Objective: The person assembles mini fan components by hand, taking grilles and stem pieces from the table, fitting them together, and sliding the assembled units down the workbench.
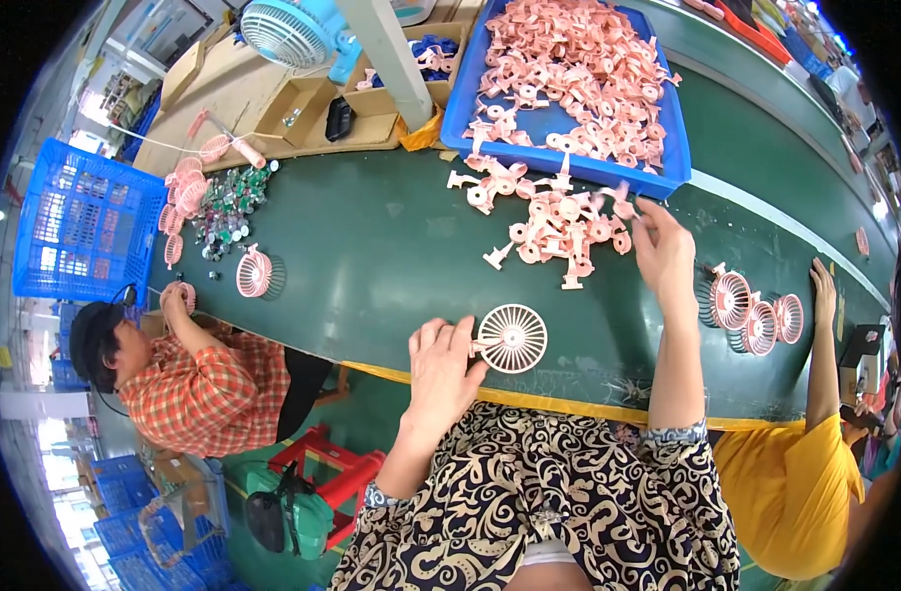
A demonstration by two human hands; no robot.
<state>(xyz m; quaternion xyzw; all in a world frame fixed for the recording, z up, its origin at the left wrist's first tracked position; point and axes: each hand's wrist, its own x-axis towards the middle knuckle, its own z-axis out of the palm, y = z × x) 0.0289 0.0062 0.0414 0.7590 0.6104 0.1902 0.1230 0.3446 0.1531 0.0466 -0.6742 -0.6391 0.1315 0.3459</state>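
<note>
My left hand [442, 372] is closed, thumb and fingers pinching the short stem of a round, pale pink slotted fan grille [512, 338] near the table's front edge. At the right end of a loose heap of small pink plastic brackets [566, 219], my right hand [664, 251] has thumb and forefinger closed on one bracket [623, 204], slightly blurred. Behind the heap stands a blue tray [559, 177] piled with many more such brackets.
Three pink fan grilles [759, 325] lie to the right, near a person in yellow [795, 492]. Another grille [254, 272] lies left. A person in a checked shirt [209, 384] works beside small dark and green parts [232, 207] and a blue crate [86, 222]. A post [386, 59] stands behind.
</note>
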